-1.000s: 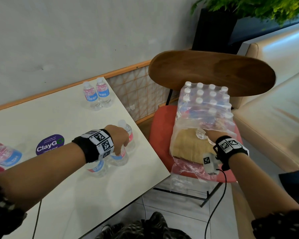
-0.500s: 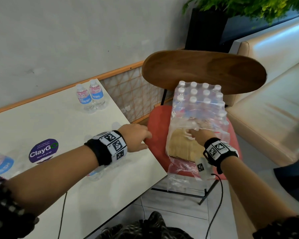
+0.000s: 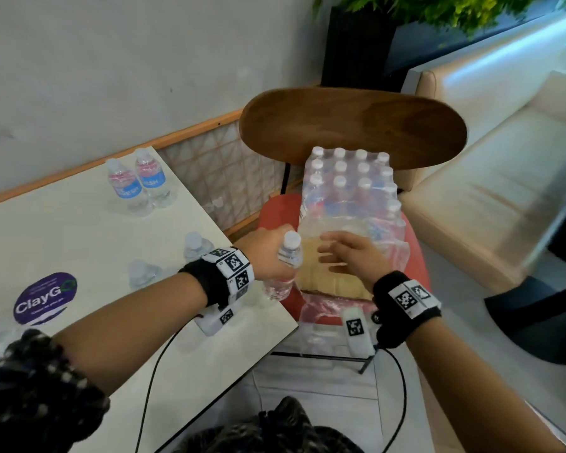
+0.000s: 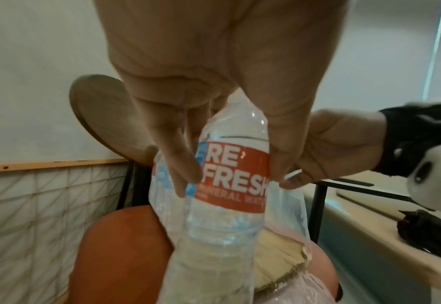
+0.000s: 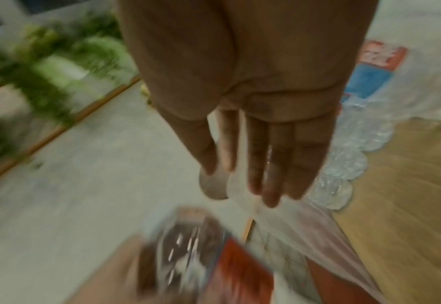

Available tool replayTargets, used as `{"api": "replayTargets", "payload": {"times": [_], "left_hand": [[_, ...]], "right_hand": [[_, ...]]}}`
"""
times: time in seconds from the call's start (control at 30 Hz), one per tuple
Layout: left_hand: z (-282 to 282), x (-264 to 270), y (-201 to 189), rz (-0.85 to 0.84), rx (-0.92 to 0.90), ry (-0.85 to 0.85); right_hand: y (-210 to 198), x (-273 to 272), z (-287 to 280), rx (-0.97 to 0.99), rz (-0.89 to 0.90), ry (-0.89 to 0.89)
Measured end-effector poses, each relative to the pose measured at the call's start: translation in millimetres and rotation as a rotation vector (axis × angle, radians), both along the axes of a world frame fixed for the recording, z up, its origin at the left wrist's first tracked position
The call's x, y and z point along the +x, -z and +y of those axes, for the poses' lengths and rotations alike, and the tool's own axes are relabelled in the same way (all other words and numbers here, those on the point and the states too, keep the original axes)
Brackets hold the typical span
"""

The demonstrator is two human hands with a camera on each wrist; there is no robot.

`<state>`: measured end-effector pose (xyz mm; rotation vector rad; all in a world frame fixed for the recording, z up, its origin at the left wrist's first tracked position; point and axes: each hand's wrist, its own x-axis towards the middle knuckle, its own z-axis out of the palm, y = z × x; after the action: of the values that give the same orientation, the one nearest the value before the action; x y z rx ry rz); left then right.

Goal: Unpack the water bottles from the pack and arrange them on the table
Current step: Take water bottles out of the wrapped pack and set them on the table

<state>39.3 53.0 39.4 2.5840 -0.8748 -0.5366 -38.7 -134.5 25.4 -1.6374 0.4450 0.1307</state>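
Note:
A shrink-wrapped pack of water bottles (image 3: 350, 191) stands on a red chair seat (image 3: 275, 209), its near end torn open over a cardboard base. My left hand (image 3: 275, 253) grips one bottle (image 3: 288, 256) upright between the table edge and the pack. In the left wrist view my fingers (image 4: 178, 164) curl round its red-labelled body (image 4: 230, 185). My right hand (image 3: 332, 256) hovers just right of it with straight fingers, holding nothing. The blurred right wrist view shows those fingers (image 5: 266, 164) above the bottle's cap (image 5: 214, 187). Several bottles stand on the white table (image 3: 79, 230): two at the back (image 3: 138, 184), two near my wrist (image 3: 193, 245).
The chair's wooden backrest (image 3: 353, 125) rises behind the pack. A cream sofa (image 3: 504, 191) lies to the right and a black planter (image 3: 356, 44) stands behind. A purple ClayGo sticker (image 3: 45, 297) marks the table. Loose plastic wrap (image 3: 321, 308) hangs off the seat's front.
My left hand left the bottles on the table and moved right to the pack. A bottle came out of the pack and is now in my left hand; my right hand let it go.

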Motion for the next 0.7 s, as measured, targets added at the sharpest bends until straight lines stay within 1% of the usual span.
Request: {"api": "replayTargets", "payload": {"times": [0.03, 0.1, 0.13, 0.17, 0.2, 0.23, 0.27, 0.3, 0.37, 0.4, 0.47, 0.53, 0.6, 0.67, 0.7], "left_hand": [[7, 2, -1, -0.007, 0.009, -0.002], [19, 5, -4, -0.016, 0.068, -0.008], [25, 4, -6, -0.012, 0.102, -0.012], [31, 4, -7, -0.014, 0.141, -0.017], [36, 3, -9, -0.020, 0.193, -0.016], [41, 3, -10, -0.023, 0.256, -0.008], [45, 4, -12, -0.024, 0.314, 0.002], [49, 6, -14, -0.026, 0.356, 0.012], [56, 9, -15, -0.018, 0.395, 0.037], [60, 10, -14, -0.002, 0.408, 0.042], [64, 7, -13, 0.035, 0.465, 0.058], [66, 3, -10, 0.061, 0.497, 0.078], [68, 0, -9, 0.060, 0.521, 0.095], [68, 0, -12, 0.041, 0.588, 0.129], [68, -1, -13, 0.030, 0.618, 0.148]], "right_hand": [[5, 4, -9, -0.018, 0.074, 0.024], [15, 12, -26, -0.123, 0.239, 0.020], [18, 14, -32, -0.208, 0.328, 0.012], [26, 18, -41, -0.303, 0.379, 0.023], [31, 22, -48, -0.418, 0.413, 0.060], [35, 24, -56, -0.530, 0.406, 0.132], [34, 26, -60, -0.627, 0.362, 0.210], [32, 27, -63, -0.660, 0.315, 0.278], [25, 30, -66, -0.651, 0.298, 0.334], [21, 31, -66, -0.668, 0.320, 0.336], [12, 36, -64, -0.753, 0.303, 0.334], [7, 39, -66, -0.713, 0.325, 0.341], [11, 39, -74, -0.699, 0.384, 0.258], [23, 31, -85, -0.623, 0.413, 0.254], [25, 23, -86, -0.671, 0.460, 0.156]]}}
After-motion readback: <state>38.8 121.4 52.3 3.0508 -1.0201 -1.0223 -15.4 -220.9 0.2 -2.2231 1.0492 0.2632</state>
